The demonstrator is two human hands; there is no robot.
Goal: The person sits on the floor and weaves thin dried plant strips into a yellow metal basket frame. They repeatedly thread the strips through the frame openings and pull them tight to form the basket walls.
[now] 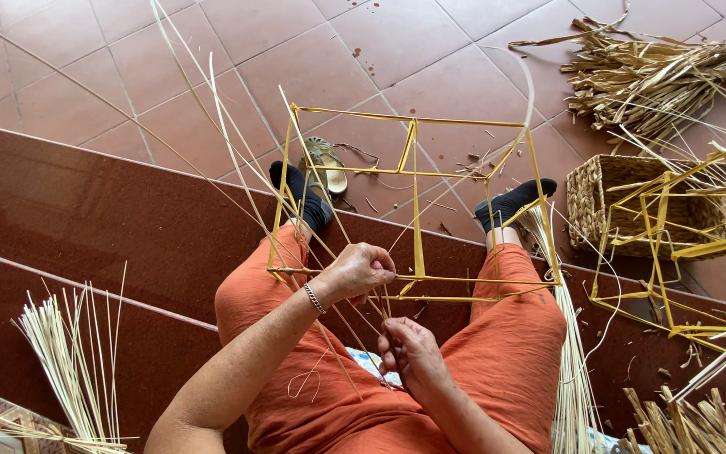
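A yellow box-shaped wire frame (418,202) rests on my knees, over my orange trousers. My left hand (360,271) is closed on the frame's near bottom bar together with several long pale straw strands (237,160) that rise up and to the left. Just below it, my right hand (409,351) pinches the lower ends of the same strands close to my lap. A silver bracelet sits on my left wrist.
A bundle of pale straws (65,361) lies at the lower left on dark red steps. More yellow frames (691,244) and a woven basket (623,206) stand at the right. A heap of dried straw (657,76) lies on the floor tiles. A sandal (328,164) lies by my foot.
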